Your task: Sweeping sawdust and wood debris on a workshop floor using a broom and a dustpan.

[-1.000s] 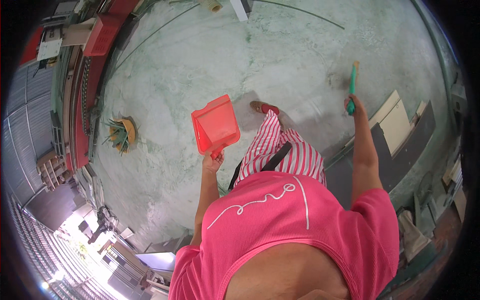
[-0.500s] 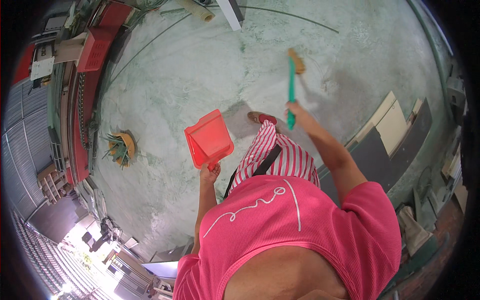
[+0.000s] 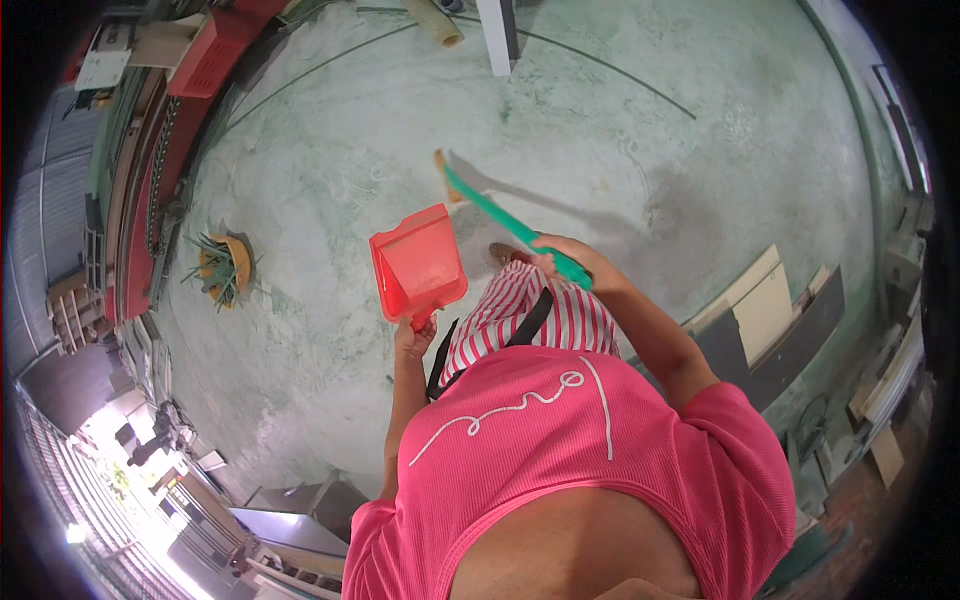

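A red dustpan [image 3: 425,258] hangs from my left hand [image 3: 415,336], whose fingers are wrapped round its short handle. My right hand [image 3: 570,258] grips the green handle of a hand brush [image 3: 500,216], close to the handle's end. Tan bristles at the brush's far end point toward the floor, just beyond the dustpan's far right corner. Brush and dustpan are apart. Whether the bristles touch the floor, I cannot tell; the brush casts a long shadow to its right.
Left of me stands a yellow pot [image 3: 238,270] with a spiky green plant. Cream and dark panels [image 3: 762,305] lie at the right. A white post [image 3: 495,40] rises at the far side, beside a tan roll [image 3: 435,22]. Red shelving lines the left wall.
My right hand has swung the brush to the left and tilted it, bringing the bristles near the dustpan. The dustpan stays in my left hand, nearly in place. The view has shifted slightly.
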Demonstrator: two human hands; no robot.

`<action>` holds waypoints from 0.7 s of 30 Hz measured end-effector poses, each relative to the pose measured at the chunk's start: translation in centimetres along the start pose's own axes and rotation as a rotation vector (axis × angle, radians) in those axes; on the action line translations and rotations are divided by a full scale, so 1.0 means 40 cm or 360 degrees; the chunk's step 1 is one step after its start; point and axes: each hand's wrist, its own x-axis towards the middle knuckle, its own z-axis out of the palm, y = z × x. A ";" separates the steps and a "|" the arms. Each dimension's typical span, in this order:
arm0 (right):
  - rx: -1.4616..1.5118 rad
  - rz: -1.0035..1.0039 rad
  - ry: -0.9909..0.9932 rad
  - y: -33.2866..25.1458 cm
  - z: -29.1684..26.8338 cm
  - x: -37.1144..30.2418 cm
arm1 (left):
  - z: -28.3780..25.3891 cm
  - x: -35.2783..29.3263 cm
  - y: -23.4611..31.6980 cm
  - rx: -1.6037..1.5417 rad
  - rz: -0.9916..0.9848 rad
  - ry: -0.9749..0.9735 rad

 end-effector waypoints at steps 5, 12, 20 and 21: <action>0.1001 0.0851 0.0391 -0.026 -0.190 -0.089 | -0.011 0.034 0.002 -0.0098 -0.0001 -0.0019; 0.0304 0.0455 0.1446 -0.012 -0.488 -0.156 | -0.007 0.036 -0.006 -0.0191 -0.0111 0.0159; 0.1258 0.0282 0.1670 -0.060 -0.912 -0.060 | 0.061 0.023 -0.010 -0.0155 -0.0065 0.0146; 0.1262 0.0290 0.1673 -0.049 -0.905 -0.029 | 0.078 0.013 -0.004 -0.0171 -0.0069 0.0146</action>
